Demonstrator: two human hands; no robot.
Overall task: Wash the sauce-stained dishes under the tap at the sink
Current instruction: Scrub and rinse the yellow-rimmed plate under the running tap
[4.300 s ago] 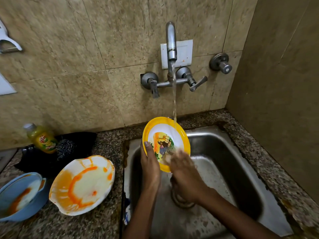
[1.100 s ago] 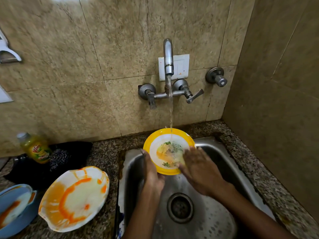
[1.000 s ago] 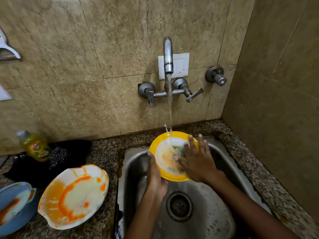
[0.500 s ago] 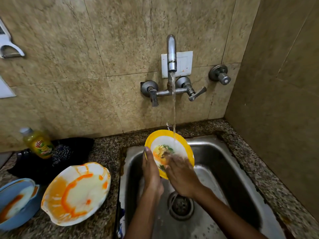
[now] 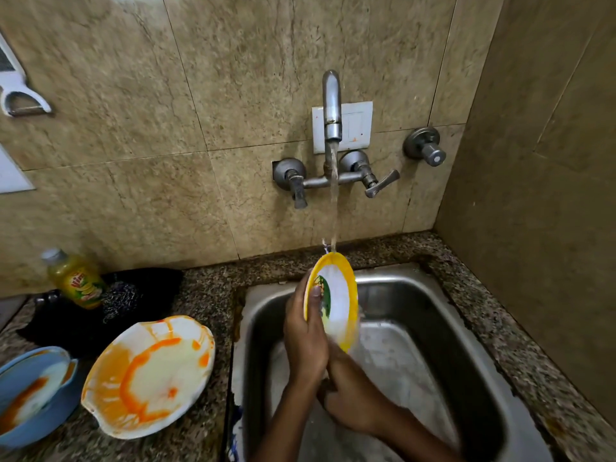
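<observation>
A small yellow-rimmed plate (image 5: 338, 296) with a cartoon print stands nearly on edge above the steel sink (image 5: 416, 328), its top rim under the running water from the wall tap (image 5: 332, 108). My left hand (image 5: 305, 331) grips its left edge, thumb on the printed face. My right hand (image 5: 350, 391) is below the plate at its lower edge; whether it holds the plate is unclear. On the counter to the left lie a white plate (image 5: 148, 375) smeared with orange sauce and a blue bowl (image 5: 31, 391) with sauce inside.
A yellow dish-soap bottle (image 5: 75, 278) stands against the wall beside a dark cloth and scrubber (image 5: 130, 295). The speckled granite counter (image 5: 483, 328) rings the sink. A tiled side wall closes in on the right. A separate valve (image 5: 425, 150) juts from the wall.
The plate has turned from facing me to nearly edge-on under the stream. My right hand has dropped from rubbing its face to below its lower edge.
</observation>
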